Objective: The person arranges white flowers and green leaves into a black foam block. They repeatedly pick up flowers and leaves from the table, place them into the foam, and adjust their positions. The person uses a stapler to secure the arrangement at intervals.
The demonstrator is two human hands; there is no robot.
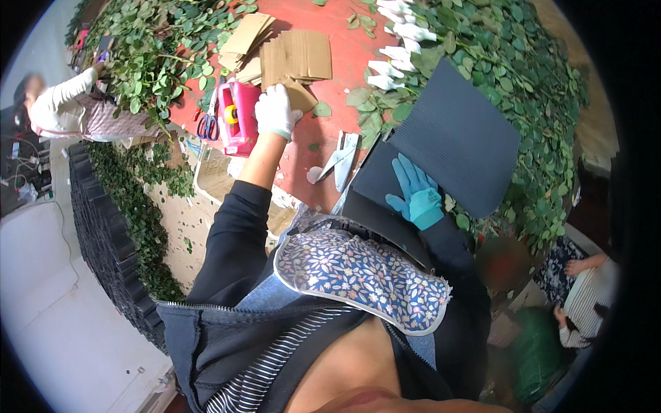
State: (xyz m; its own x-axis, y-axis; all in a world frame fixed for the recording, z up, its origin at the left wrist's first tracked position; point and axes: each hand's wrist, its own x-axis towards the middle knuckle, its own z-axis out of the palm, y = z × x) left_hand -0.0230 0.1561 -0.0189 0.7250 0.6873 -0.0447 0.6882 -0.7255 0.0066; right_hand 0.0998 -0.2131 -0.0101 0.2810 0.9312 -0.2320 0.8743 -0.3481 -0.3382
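My left hand (pixel 275 111), in a white glove, is closed around the edge of a small brown cardboard piece (pixel 301 98), just right of a pink tape dispenser (pixel 241 132) with a yellow core. Part of that piece is hidden by the fingers. Beyond it lies a stack of cardboard pieces (pixel 303 54). My right hand (pixel 416 193), in a teal glove, rests flat with fingers apart on a folded black corrugated sheet (pixel 458 134), whose upper panel slants up to the right. Between the hands lies a pair of pale-handled shears (pixel 342 160).
Blue-handled scissors (pixel 208 126) lie left of the dispenser on the red tabletop (pixel 354 58). Leafy stems (pixel 502 89) cover the right side, with white-wrapped ends (pixel 399 51). A co-worker (pixel 76 107) stands far left; another person (pixel 585 303) is at lower right. Black sheets (pixel 110 234) are stacked at left.
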